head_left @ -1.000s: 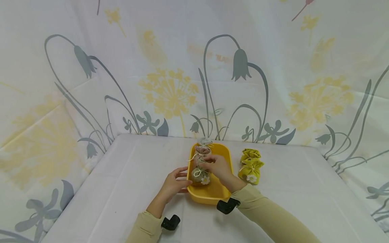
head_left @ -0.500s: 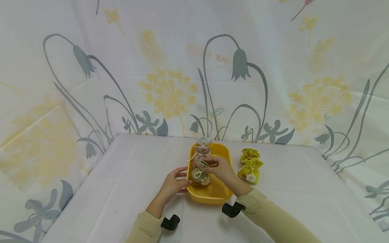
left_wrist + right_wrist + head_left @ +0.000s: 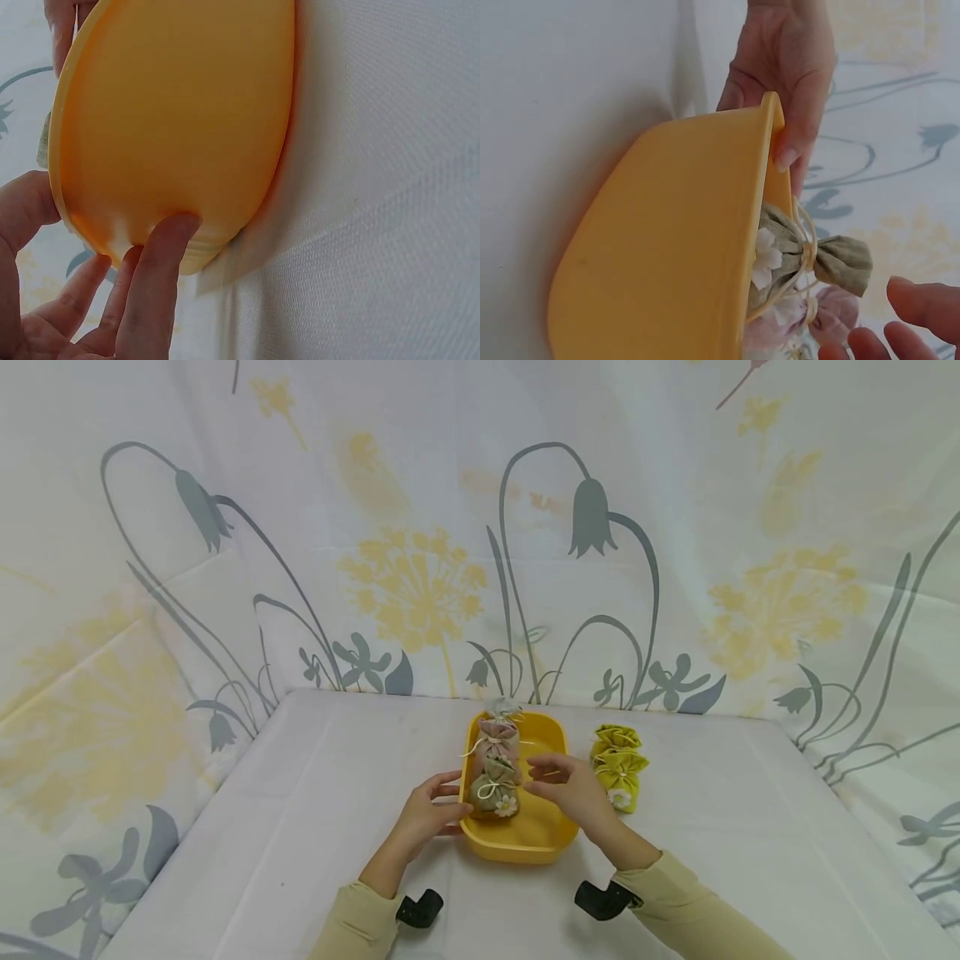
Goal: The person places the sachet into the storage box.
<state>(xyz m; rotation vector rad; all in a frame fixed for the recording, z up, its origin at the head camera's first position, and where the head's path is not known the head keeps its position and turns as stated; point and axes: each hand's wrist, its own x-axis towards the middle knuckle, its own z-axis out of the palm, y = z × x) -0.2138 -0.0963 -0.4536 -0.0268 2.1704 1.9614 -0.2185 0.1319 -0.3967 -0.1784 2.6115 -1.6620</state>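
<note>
Your left hand (image 3: 427, 814) holds the near-left side of a yellow tub (image 3: 528, 852), thumb hooked over the rim and the other fingers spread along the outer wall. The tub is smooth, with rounded corners and walls that taper toward the base. Along its left side stand three small drawstring pouches in a row, each gathered into a ruffled neck: nearest you a grey-green pouch (image 3: 495, 785) in matte cloth, tied with a pale cord bow and bearing a white flower (image 3: 506, 806); behind it a dusty-pink pouch (image 3: 497, 739); and farthest back a pale grey pouch (image 3: 504, 708), mostly hidden. Your right hand (image 3: 573, 785) hangs above the tub's right side, just beside the grey-green pouch, thumb and fingers apart and holding nothing. To the right of the tub, two lime pouches (image 3: 621, 777) with crimped tops sit one behind the other, the nearer with a white bloom on its front. Everything rests on a white cloth (image 3: 337, 760), finely woven and lightly creased, before a flower-printed fabric backdrop (image 3: 675, 443).
</note>
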